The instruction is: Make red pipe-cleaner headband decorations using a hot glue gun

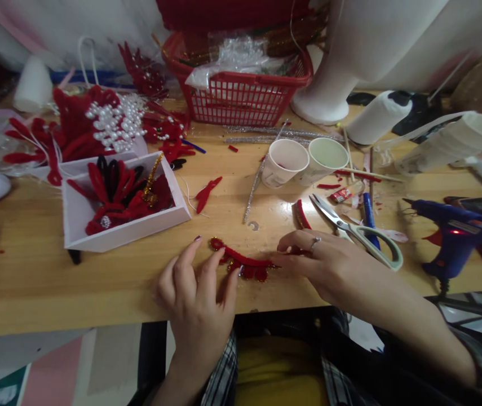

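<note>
- The red trim (243,260), a curved strip of red pipe cleaner with glittery loops, lies flat on the table (33,276) close to its near edge, about midway along it.
- The left hand (196,296) has its fingers spread and loosely curled, grasping nothing; the fingertips (217,256) press down at the trim's left end.
- The right hand (329,262), ring on one finger, lies flat with fingers extended over the trim's right end; whether it pinches the strip I cannot tell.
- To shape it well, I judge it best to keep one end pinned flat while the other is bent in small amounts, so the loops stay even and the curve does not twist off the wood.
- The glue gun (456,234) rests near the right edge with its nozzle pointing inward; sleeves and fingers should stay off it.
- Scissors (357,231) lie just beyond the right hand, blades pointing away from the near edge.
- The white tray (139,228), toward the left, holds finished red and black looped pieces with a gold twist.
- Two paper cups (285,160) stand touching beyond the trim; the left one shows a red scrap inside, the other's contents are unclear.
- The red basket (241,98) at the far edge holds clear plastic bags.
</note>
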Motion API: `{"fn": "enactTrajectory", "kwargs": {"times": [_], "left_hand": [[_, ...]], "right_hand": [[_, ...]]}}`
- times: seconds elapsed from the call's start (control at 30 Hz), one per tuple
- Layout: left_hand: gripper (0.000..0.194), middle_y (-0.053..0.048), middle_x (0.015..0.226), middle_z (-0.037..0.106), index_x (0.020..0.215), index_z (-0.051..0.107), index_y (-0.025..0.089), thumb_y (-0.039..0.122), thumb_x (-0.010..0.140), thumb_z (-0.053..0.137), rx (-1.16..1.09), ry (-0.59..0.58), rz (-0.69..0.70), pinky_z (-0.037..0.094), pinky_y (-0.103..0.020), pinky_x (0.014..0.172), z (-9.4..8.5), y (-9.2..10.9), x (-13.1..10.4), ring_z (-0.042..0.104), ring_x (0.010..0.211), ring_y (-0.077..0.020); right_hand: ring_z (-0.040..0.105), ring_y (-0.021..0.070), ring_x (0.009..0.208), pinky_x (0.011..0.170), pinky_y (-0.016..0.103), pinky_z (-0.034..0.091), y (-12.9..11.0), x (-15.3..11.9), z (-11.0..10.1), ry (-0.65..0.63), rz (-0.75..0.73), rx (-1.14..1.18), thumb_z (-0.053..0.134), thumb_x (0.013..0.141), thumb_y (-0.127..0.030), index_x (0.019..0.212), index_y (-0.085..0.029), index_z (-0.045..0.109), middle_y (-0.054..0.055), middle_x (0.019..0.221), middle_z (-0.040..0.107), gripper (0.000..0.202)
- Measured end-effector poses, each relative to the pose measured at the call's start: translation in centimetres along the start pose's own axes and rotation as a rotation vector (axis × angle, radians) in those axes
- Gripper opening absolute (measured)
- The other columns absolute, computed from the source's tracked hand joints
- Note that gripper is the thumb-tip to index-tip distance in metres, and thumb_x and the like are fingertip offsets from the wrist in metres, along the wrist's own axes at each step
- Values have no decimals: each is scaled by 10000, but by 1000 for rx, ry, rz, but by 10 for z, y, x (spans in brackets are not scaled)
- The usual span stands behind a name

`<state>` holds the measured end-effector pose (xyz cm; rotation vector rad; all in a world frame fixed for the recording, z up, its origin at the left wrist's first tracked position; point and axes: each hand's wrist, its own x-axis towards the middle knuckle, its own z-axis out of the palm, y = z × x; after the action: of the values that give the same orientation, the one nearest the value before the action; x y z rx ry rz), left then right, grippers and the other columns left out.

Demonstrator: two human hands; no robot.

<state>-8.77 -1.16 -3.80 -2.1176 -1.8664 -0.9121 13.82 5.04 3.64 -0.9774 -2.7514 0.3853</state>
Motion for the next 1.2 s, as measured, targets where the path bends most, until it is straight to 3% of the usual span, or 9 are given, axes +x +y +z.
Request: {"fn": "enactTrajectory", "kwargs": {"times": [0.4,0.57,0.8,1.0,1.2], "left_hand": [[374,-137,1338,594,1203,661,210,266,840,728,-15,-17,42,376,-505,1002,0,1,3,508,1156,-334],[330,-136,1341,605,1180,673,205,262,856,708,-23,-27,-4,382,-535,1002,-2,3,4,515,1164,-341],[363,-133,1343,594,1198,655,221,280,846,723,-11,-21,11,385,-528,997,-1,1,1,515,1159,-335],[335,-130,1328,605,1176,660,226,262,849,726,-30,-27,-54,387,-553,1017,-3,7,4,528,1175,-337],[319,-153,1325,606,1156,675,198,273,850,725,-38,-23,-37,394,-559,1016,-2,6,3,529,1176,-347]], "right_hand": [[648,194,800,699,326,529,0,0,0,-7,8,-20,367,946,-20,1149,-181,712,97,957,685,431],[670,211,837,710,338,551,3,-10,1,48,23,-58,413,945,-47,1153,-144,701,123,1014,705,368],[680,222,954,776,351,565,1,-28,-1,71,98,-31,421,894,5,1101,-157,689,124,1090,685,376],[664,222,966,776,344,567,0,-34,2,99,117,18,427,823,50,1142,-190,679,108,1091,669,472],[635,211,981,800,341,560,2,-34,3,87,104,72,405,836,70,1172,-182,666,115,1094,651,494]]}}
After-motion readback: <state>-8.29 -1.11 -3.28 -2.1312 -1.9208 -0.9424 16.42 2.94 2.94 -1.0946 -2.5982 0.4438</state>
